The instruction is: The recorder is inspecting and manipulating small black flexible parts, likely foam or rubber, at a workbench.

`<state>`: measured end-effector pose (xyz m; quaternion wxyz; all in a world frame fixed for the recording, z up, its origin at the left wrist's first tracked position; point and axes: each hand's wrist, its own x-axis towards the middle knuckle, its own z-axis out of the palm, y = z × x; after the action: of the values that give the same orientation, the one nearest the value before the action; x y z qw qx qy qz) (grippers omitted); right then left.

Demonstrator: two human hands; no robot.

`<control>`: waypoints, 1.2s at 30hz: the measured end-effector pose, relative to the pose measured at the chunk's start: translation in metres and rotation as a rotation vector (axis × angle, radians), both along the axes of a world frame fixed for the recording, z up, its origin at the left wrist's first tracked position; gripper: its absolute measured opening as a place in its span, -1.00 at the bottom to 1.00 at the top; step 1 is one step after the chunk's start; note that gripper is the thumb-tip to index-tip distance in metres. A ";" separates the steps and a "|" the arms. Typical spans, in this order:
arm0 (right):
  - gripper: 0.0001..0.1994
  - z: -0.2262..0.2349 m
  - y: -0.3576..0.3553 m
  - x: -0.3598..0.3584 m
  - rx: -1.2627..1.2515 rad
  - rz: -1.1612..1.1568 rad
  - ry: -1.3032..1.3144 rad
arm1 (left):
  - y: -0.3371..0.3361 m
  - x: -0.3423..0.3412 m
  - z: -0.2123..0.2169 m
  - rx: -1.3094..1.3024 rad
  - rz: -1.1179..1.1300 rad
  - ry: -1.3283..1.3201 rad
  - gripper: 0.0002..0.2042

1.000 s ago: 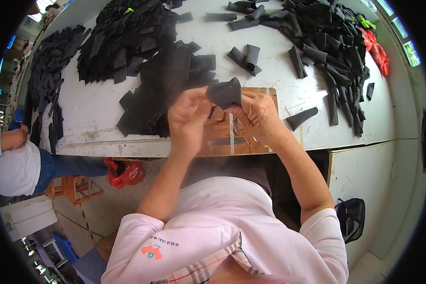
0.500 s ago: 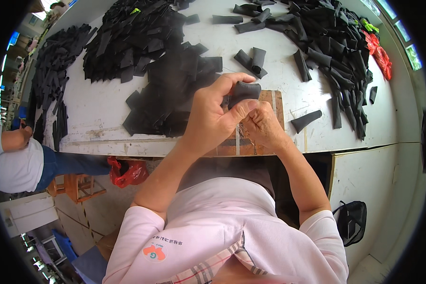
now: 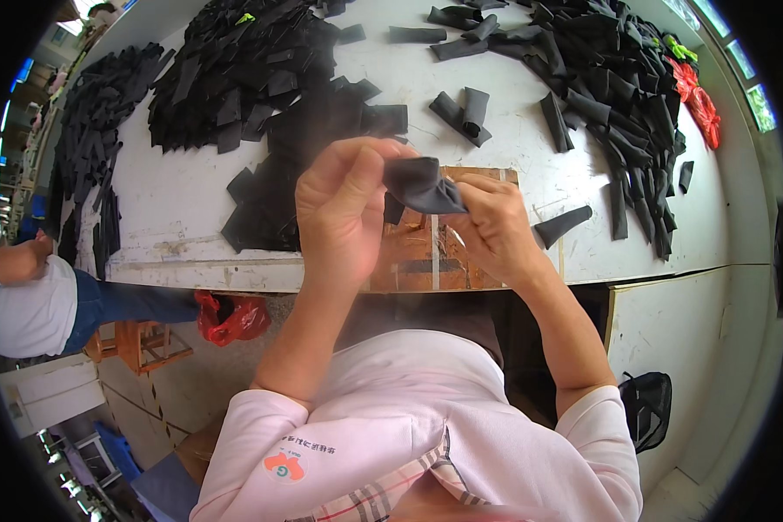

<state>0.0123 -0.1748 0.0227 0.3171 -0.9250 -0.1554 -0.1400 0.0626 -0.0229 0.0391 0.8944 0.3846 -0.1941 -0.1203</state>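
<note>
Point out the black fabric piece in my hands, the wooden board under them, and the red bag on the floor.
black fabric piece [image 3: 419,184], head view, middle of the folded cloth.
wooden board [image 3: 413,257], head view, bare brown face below the hands.
red bag [image 3: 230,317], head view, crumpled middle.

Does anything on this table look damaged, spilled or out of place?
Nothing stands out. Both hands, left hand and right hand, hold one dark fabric piece above the table; more black pieces lie in loose heaps.

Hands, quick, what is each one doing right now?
Left hand: closed, pinching the black fabric piece.
Right hand: closed on the same piece.
</note>
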 end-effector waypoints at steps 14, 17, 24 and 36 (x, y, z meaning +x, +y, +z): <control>-0.38 0.029 -0.059 0.032 1.048 -0.315 0.123 | -0.080 0.110 -0.087 1.665 0.546 -0.885 -0.66; -0.41 -0.001 -0.043 -0.003 1.111 -0.325 0.318 | -0.092 0.127 -0.113 1.901 0.556 -0.836 -0.73; -0.59 -0.021 -0.009 -0.045 1.066 -0.279 0.559 | -0.060 0.115 -0.080 1.359 0.561 -0.614 -0.90; -0.71 -0.030 0.065 -0.025 1.674 -0.002 0.710 | 0.068 -0.062 -0.044 -0.009 0.092 0.460 -0.92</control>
<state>-0.0130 -0.1098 -0.0069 0.9146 -0.3810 0.1046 0.0859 0.0009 0.0455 -0.0044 0.9212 0.3517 0.0319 -0.1632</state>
